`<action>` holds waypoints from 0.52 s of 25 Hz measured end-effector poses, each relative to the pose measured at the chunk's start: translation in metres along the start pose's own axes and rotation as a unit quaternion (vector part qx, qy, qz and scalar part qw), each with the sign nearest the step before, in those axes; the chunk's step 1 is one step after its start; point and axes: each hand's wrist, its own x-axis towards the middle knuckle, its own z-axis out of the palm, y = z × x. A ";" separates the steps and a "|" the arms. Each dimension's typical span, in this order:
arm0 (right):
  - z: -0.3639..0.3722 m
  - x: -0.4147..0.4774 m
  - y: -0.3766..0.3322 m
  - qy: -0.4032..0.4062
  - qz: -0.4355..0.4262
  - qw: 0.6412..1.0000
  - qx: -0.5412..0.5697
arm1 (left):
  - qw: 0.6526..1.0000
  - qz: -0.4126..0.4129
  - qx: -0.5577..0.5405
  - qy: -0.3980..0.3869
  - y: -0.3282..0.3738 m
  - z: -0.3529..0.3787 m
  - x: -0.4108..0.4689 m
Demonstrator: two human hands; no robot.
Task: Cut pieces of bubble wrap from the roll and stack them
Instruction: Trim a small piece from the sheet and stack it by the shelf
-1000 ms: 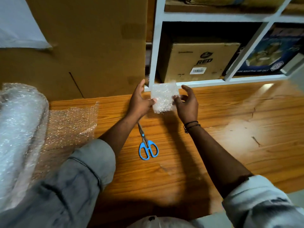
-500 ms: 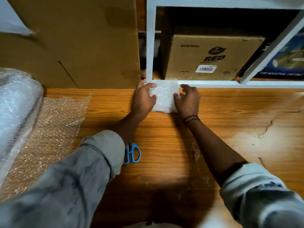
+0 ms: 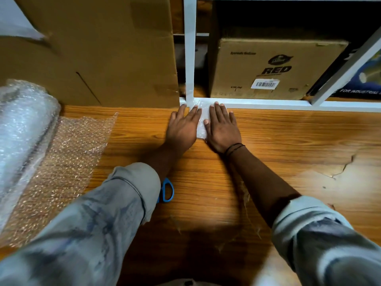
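Hands now flattened | left hand (image 3: pixel 182 129), right hand (image 3: pixel 222 129): grip spread | pressing bubble wrap piece (image 3: pixel 201 125)

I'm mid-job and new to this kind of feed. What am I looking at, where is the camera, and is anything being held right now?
There is no machine here. A person is working with bare hands, and the single view comes from a wide-angle camera worn on their head, looking forward and down.

The left hand and right hand lie flat with straight fingers, pressing a small cut piece of bubble wrap onto the wooden table, at the foot of the white shelf frame. Neither hand grips anything. I cannot tell whether other pieces lie under it.

At the far left is the bubble wrap roll, with a loose sheet unrolled from it. The blue-handled scissors lie on the table, mostly hidden by the left sleeve. A box marked RED sits in the shelf.
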 end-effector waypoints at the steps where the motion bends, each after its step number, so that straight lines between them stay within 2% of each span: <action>1: 0.002 0.000 0.001 -0.003 -0.001 1.000 -0.005 | 1.000 0.004 0.007 -0.007 -0.002 0.003 0.000; 13: 0.005 -0.004 0.003 -0.038 0.012 0.999 -0.006 | 0.997 -0.030 -0.014 -0.071 0.006 0.003 -0.003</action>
